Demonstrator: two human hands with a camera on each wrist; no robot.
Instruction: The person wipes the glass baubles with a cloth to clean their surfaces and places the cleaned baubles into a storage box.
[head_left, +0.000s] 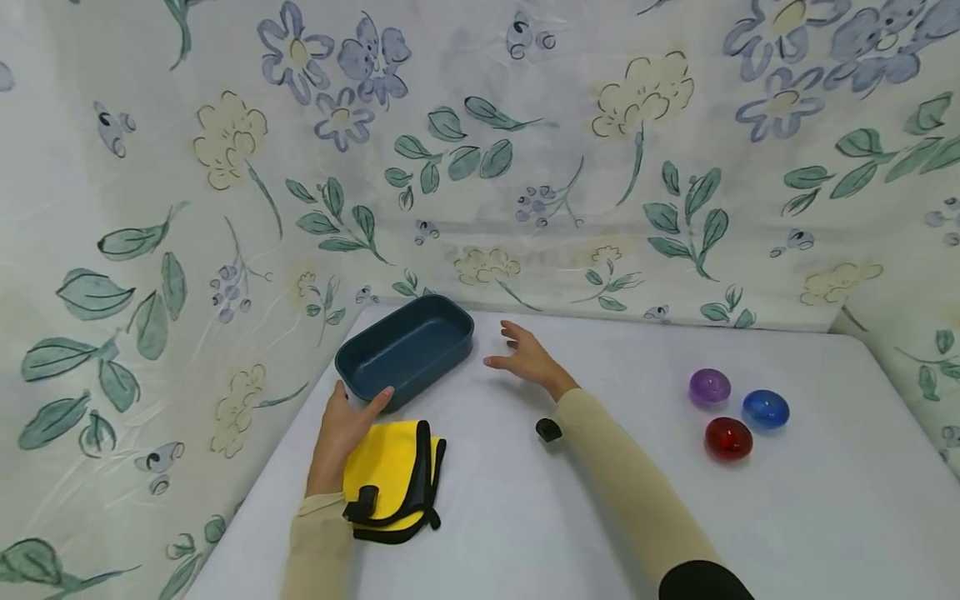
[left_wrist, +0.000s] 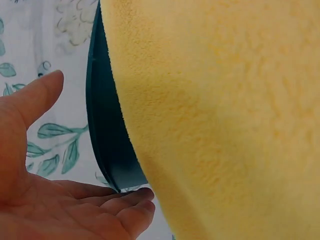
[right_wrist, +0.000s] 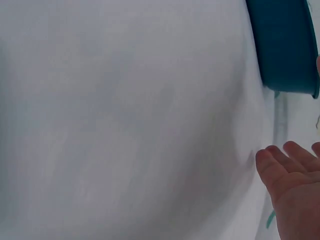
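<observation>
A dark teal rectangular container with rounded corners lies at the back left of the white table. My left hand is at its near left end, thumb and fingers spread; in the left wrist view the fingertips are by the container's lower edge, but I cannot tell whether they touch. To the right of the container, and apart from it, my right hand reaches out with fingers extended and nothing in it. A folded yellow cloth with black edging lies beside my left wrist.
Purple, blue and red shiny, egg-like pieces sit together on the right of the table. A floral curtain hangs behind and along the left. A small black object shows at my right sleeve.
</observation>
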